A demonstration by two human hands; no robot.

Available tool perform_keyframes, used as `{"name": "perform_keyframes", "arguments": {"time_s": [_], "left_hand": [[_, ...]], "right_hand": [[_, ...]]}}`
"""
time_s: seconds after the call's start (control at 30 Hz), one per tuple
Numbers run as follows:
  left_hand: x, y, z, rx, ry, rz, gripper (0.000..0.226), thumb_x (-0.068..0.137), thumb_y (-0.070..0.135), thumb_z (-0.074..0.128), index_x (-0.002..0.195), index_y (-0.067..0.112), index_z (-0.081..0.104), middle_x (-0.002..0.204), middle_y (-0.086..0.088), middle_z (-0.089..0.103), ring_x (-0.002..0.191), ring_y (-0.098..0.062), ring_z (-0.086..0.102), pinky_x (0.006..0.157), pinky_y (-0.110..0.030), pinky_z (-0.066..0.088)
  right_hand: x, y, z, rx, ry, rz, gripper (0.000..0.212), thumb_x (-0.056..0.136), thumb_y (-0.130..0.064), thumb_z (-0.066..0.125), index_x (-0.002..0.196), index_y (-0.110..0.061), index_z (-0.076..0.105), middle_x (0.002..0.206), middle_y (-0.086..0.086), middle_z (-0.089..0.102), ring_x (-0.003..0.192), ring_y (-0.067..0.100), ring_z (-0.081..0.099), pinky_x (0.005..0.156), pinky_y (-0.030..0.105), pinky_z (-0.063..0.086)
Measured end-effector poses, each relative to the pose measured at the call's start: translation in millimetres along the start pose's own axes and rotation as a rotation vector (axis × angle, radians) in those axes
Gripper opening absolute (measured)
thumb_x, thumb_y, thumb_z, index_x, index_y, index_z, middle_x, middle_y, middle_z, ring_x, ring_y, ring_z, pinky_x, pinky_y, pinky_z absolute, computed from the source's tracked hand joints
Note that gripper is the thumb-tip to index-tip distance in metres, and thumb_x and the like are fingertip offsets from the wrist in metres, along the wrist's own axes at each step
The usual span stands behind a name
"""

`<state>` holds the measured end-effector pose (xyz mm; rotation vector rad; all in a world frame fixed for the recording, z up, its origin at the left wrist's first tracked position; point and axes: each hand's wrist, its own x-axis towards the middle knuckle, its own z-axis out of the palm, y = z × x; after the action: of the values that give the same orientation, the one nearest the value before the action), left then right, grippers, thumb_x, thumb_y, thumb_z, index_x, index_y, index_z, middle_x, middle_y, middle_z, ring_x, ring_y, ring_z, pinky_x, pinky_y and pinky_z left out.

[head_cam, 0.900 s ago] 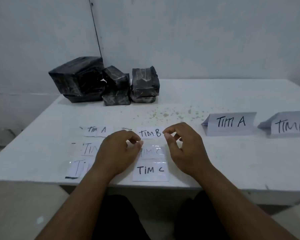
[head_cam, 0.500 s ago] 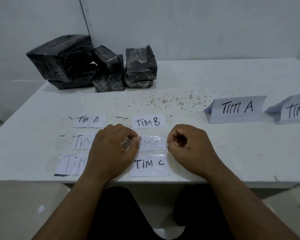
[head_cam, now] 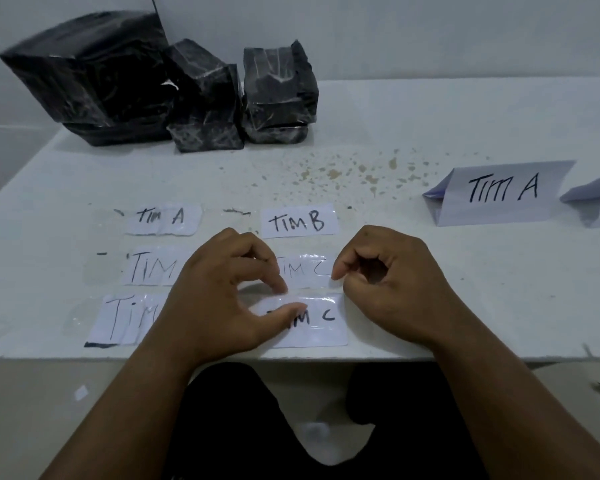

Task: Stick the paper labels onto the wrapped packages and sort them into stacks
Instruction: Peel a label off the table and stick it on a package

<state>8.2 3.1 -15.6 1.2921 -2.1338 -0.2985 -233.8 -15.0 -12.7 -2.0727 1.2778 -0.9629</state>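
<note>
Head camera, looking down at a white table (head_cam: pixel 430 299): I saw my left hand (head_cam: pixel 219 299) resting over the taped paper labels, its thumb and fingertips touching the nearest "Tim C" label (head_cam: pixel 321 322) and the one behind it (head_cam: pixel 305 270); whether it pinched anything I could not tell. My right hand (head_cam: pixel 392 285) was loosely curled beside them, holding nothing visible. Black wrapped packages (head_cam: pixel 174 91) sat piled at the far left, unlabelled. A folded "Tim A" sign (head_cam: pixel 499 190) stood to the right.
</note>
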Motion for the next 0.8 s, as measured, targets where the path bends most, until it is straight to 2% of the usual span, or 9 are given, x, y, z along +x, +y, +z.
{"name": "perform_keyframes", "arguments": {"time_s": [0.17, 0.3, 0.37, 0.5, 0.67, 0.8], "left_hand": [[0.5, -1.6, 0.1, -0.031, -0.035, 0.025, 0.029, 0.068, 0.058, 0.083, 0.075, 0.031, 0.077, 0.087, 0.018, 0.063, 0.084, -0.01, 0.059, 0.067, -0.022, 0.047], [0.4, -2.4, -0.8, -0.028, -0.088, -0.001, 0.026, 0.071, 0.059, 0.078, 0.076, 0.034, 0.073, 0.09, 0.021, 0.062, 0.088, -0.008, 0.06, 0.07, -0.023, 0.051], [1.1, -2.8, -0.2, -0.022, -0.115, -0.005, 0.019, 0.074, 0.053, 0.078, 0.075, 0.035, 0.07, 0.09, 0.023, 0.061, 0.09, -0.007, 0.059, 0.072, -0.023, 0.05], [2.6, -2.0, 1.0, -0.014, -0.134, -0.01, 0.012, 0.08, 0.047, 0.069, 0.076, 0.038, 0.062, 0.091, 0.024, 0.058, 0.091, -0.007, 0.056, 0.074, -0.021, 0.041], [-0.6, 0.1, 1.7, -0.028, -0.118, 0.017, 0.011, 0.086, 0.044, 0.062, 0.081, 0.037, 0.056, 0.094, 0.021, 0.057, 0.091, -0.011, 0.057, 0.077, -0.029, 0.047], [-3.5, -0.4, 2.1, -0.062, -0.079, 0.034, 0.011, 0.089, 0.047, 0.059, 0.085, 0.039, 0.052, 0.091, 0.02, 0.059, 0.088, -0.013, 0.059, 0.073, -0.035, 0.05]], "right_hand": [[0.1, 2.3, 5.2, -0.097, -0.117, -0.017, 0.014, 0.079, -0.037, 0.069, 0.084, -0.034, 0.082, 0.083, -0.023, 0.064, 0.085, 0.004, 0.062, 0.07, 0.02, 0.051], [0.2, 0.1, 7.3, -0.12, -0.159, -0.07, 0.021, 0.077, -0.05, 0.076, 0.092, -0.037, 0.083, 0.082, -0.024, 0.064, 0.083, 0.003, 0.062, 0.069, 0.021, 0.05], [-0.4, 0.1, 7.5, -0.13, -0.159, -0.104, 0.023, 0.076, -0.053, 0.078, 0.09, -0.035, 0.083, 0.082, -0.023, 0.064, 0.083, 0.002, 0.062, 0.073, 0.022, 0.048], [-1.9, -0.3, 8.0, -0.183, -0.171, -0.114, 0.022, 0.078, -0.058, 0.073, 0.084, -0.037, 0.076, 0.084, -0.023, 0.061, 0.088, 0.002, 0.058, 0.079, 0.022, 0.041], [-2.9, -1.6, 10.0, -0.243, -0.179, -0.116, 0.018, 0.083, -0.057, 0.068, 0.08, -0.039, 0.062, 0.083, -0.026, 0.053, 0.087, 0.0, 0.053, 0.08, 0.02, 0.035], [-2.4, -1.5, 10.1, -0.136, -0.172, -0.115, 0.019, 0.086, -0.054, 0.068, 0.082, -0.037, 0.06, 0.089, -0.024, 0.057, 0.089, 0.005, 0.056, 0.074, 0.02, 0.044]]}}
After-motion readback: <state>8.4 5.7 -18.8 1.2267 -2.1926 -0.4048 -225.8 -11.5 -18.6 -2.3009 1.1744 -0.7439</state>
